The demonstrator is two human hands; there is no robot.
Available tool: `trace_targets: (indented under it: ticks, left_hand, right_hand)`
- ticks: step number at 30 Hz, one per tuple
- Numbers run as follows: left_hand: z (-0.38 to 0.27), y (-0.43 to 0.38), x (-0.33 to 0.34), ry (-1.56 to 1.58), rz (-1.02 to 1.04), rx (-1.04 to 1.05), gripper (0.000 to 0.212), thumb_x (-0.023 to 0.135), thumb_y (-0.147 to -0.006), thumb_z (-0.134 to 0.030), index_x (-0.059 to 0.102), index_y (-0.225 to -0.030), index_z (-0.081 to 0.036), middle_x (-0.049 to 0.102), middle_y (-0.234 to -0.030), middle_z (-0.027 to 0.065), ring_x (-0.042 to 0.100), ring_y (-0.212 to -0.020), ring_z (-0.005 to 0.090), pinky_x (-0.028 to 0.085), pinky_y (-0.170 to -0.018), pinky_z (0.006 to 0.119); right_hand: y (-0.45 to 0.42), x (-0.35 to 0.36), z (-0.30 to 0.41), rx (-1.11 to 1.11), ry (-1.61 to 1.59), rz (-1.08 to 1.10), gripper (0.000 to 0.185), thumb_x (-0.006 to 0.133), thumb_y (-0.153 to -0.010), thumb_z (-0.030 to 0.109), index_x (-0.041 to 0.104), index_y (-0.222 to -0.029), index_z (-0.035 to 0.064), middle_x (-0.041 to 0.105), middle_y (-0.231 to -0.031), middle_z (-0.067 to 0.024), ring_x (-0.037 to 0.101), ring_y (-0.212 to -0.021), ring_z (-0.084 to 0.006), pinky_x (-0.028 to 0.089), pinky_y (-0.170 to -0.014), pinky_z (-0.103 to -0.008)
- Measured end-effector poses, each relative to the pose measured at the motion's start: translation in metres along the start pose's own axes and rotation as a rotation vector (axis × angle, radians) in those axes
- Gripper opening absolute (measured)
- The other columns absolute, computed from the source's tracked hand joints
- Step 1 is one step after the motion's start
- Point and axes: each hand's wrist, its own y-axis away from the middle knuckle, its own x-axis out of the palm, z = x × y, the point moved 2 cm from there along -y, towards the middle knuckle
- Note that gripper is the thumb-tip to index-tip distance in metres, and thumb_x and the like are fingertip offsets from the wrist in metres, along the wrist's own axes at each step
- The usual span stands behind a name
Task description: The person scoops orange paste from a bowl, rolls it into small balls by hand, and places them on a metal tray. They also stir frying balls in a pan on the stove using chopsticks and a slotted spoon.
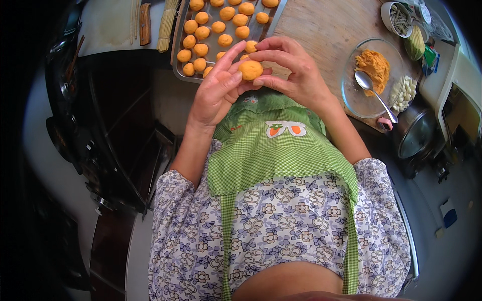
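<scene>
Between my two hands, above the near edge of the metal baking tray (273,23), is an orange dough ball (250,70). My left hand (223,84) is turned palm up, with its thumb against the ball's left side and its fingers behind it. From the other side, the fingertips and thumb of my right hand (292,66) close on the same ball. Rows of similar orange balls (227,13) fill much of the tray, and my hands hide some of them. To the right, a clear glass bowl (344,81) contains orange dough (372,69) and a metal spoon (371,86).
The wooden board (312,22) extends under the bowl. Peeled white cloves (403,94), a bowl of small dried pieces (385,15) and a green-husked vegetable (415,43) are at right. A wooden-handled knife (145,24) and a bundle of dry stalks (167,26) lie left of the tray.
</scene>
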Motion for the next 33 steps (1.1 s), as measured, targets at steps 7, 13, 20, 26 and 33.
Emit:
trace_targets:
  ticks: [7,13,20,26,33]
  left_hand:
    - [0.018,-0.017,0.005,-0.198,0.006,-0.122,0.049,0.055,-0.092,-0.019,0.035,-0.132,0.003,0.057,-0.114,0.0145,0.060,-0.100,0.0186,0.053,-0.079,0.029]
    - [0.031,-0.029,0.016,-0.259,-0.026,-0.117,0.033,0.057,-0.089,-0.010,0.050,-0.119,0.001,0.058,-0.115,0.0129,0.059,-0.102,0.0184,0.051,-0.085,0.030]
    - [0.042,-0.040,0.034,-0.203,0.010,-0.198,0.028,0.059,-0.088,-0.010,0.053,-0.113,0.000,0.061,-0.106,0.0104,0.062,-0.094,0.0171,0.052,-0.082,0.029]
    - [0.056,-0.051,0.045,-0.158,0.040,-0.278,0.026,0.061,-0.086,-0.011,0.055,-0.110,-0.002,0.062,-0.100,0.0095,0.062,-0.093,0.0170,0.052,-0.079,0.029]
    - [0.069,-0.057,0.075,-0.303,0.026,-0.238,0.038,0.065,-0.082,-0.008,0.054,-0.117,-0.004,0.061,-0.106,0.0086,0.060,-0.098,0.0192,0.047,-0.087,0.030]
  right_hand:
    - [0.020,-0.020,0.001,-0.022,0.092,-0.077,0.035,0.075,-0.070,0.020,0.065,-0.102,0.0100,0.056,-0.103,-0.0072,0.056,-0.096,-0.0243,0.048,-0.081,-0.0343]
    - [0.037,-0.037,0.014,-0.005,0.218,-0.187,0.042,0.076,-0.069,0.022,0.064,-0.108,0.0116,0.056,-0.099,-0.0067,0.058,-0.087,-0.0221,0.050,-0.071,-0.0314]
    - [0.060,-0.046,0.011,0.060,0.159,-0.240,0.038,0.074,-0.072,0.018,0.064,-0.109,0.0109,0.058,-0.086,-0.0045,0.060,-0.075,-0.0180,0.050,-0.063,-0.0282]
    - [0.080,-0.059,0.012,0.091,0.152,-0.295,0.039,0.073,-0.074,0.017,0.063,-0.110,0.0089,0.061,-0.090,-0.0061,0.062,-0.079,-0.0206,0.051,-0.066,-0.0306]
    - [0.159,-0.146,0.002,0.309,0.992,-0.551,0.036,0.071,-0.076,0.022,0.061,-0.107,0.0074,0.060,-0.106,-0.0089,0.056,-0.095,-0.0284,0.045,-0.083,-0.0381]
